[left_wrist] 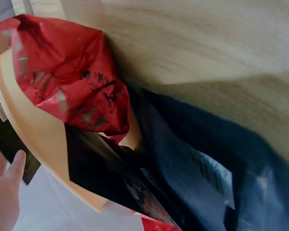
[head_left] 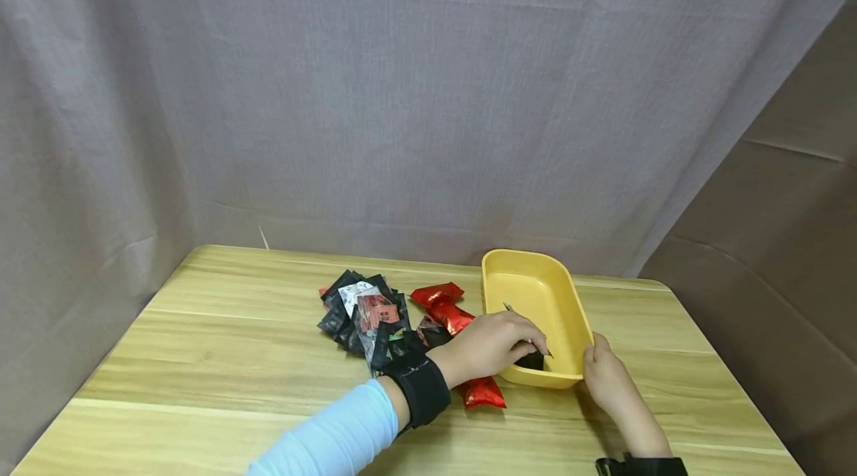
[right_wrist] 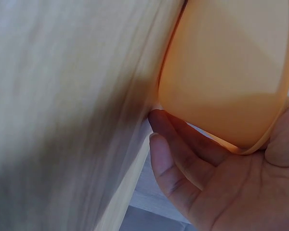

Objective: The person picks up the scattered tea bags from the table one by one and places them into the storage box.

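Note:
My left hand (head_left: pixel 492 342) reaches over the near left rim of the yellow plastic bin (head_left: pixel 532 290) and pinches a small black packet (head_left: pixel 530 361) inside it. In the left wrist view the thumb lies on that black packet (left_wrist: pixel 12 137), which has a small white label. My right hand (head_left: pixel 608 375) grips the bin at its near right corner. The right wrist view has this hand (right_wrist: pixel 226 187) with fingers under the bin (right_wrist: pixel 221 82) and the thumb side at its rim.
A heap of black packets (head_left: pixel 361 312) lies on the wooden table (head_left: pixel 221 342), left of the bin. Shiny red packets (head_left: pixel 438 294) sit between heap and bin, and another red packet (head_left: pixel 482 393) lies below my left wrist. Grey cloth (head_left: pixel 402 104) hangs behind the table.

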Demonstrator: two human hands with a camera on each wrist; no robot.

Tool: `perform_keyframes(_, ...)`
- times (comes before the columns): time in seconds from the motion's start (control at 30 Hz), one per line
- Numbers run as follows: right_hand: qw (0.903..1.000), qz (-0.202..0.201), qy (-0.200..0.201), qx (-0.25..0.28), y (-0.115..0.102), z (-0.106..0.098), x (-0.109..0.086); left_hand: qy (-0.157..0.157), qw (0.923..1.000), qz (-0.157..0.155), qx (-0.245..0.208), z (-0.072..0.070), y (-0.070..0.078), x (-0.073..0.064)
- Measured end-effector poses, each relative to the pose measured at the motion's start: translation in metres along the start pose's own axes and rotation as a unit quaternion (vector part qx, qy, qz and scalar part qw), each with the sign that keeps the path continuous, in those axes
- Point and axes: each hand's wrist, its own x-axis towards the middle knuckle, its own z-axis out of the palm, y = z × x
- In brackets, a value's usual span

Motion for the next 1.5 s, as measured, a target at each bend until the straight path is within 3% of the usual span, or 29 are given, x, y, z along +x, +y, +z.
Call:
perform_keyframes(0.17, 1.0000, -0.002, -0.004, 0.003, 0.000, 0.000, -0.001, -0.002, 0.9999, 0.004, 0.012, 0.001, -0.003, -0.002)
perform_keyframes(0.27, 1.0000, -0.001, 0.002, 0.000, 0.000, 0.000, -0.001, 0.006, 0.9998, -0.011, 0.018, -0.002, -0.007, -0.003)
perform_keyframes(0.43, 1.0000, 0.003, 0.004, -0.003, -0.001, 0.000, 0.000, 0.024, 0.9956, -0.090, 0.010, -0.013, -0.025, -0.007)
perform_keyframes(0.67, 1.0000, 0.004, 0.002, -0.003, -0.002, -0.001, -0.001, 0.039, 0.9843, -0.172, 0.010, -0.023, -0.068, -0.021)
perform_keyframes(0.83, 1.0000, 0.003, 0.001, 0.004, -0.001, -0.001, -0.002, -0.004, 0.9722, -0.232, 0.034, -0.030, -0.099, -0.038)
perform_keyframes(0.97, 1.0000, -0.001, -0.001, 0.008, 0.000, 0.000, -0.002, -0.054, 0.9592, -0.272, 0.054, -0.035, -0.111, -0.052)
perform_keyframes(1.27, 1.0000, 0.000, 0.007, 0.007, 0.000, 0.002, -0.003, -0.133, 0.9399, -0.309, 0.059, -0.039, -0.113, -0.060)
perform_keyframes(1.4, 1.0000, 0.003, 0.008, 0.006, 0.000, 0.001, -0.003, -0.144, 0.9347, -0.317, 0.073, -0.036, -0.114, -0.059)
perform_keyframes(1.5, 0.9999, 0.003, 0.009, 0.003, -0.001, 0.001, -0.003, -0.135, 0.9354, -0.318, 0.076, -0.033, -0.114, -0.059)
